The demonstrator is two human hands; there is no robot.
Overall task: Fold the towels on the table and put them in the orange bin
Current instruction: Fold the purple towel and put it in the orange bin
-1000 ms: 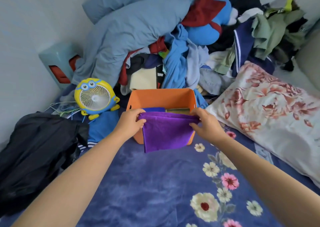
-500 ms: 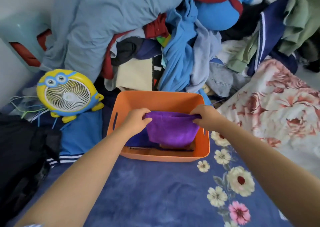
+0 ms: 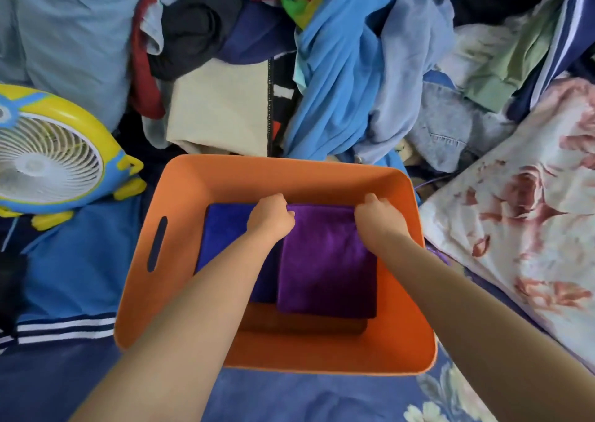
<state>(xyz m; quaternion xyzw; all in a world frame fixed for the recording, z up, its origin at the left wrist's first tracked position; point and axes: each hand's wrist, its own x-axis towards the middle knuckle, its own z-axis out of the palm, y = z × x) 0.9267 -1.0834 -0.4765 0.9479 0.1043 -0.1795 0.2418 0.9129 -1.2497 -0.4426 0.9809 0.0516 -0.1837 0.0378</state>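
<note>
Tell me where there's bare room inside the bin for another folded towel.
Bare floor shows in the orange bin along its near wall, in front of the purple towel, and in a strip by the handle-slot wall beside the blue towel. The far end is crowded by both hands.

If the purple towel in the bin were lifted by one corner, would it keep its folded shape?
Probably not. The purple towel looks soft and plush, so its fold would likely fall open. It seems light. Both the left hand and right hand grip its far edge.

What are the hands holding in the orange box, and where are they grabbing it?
Both hands hold the purple towel by its far corners: the left hand at one, the right hand at the other.
</note>
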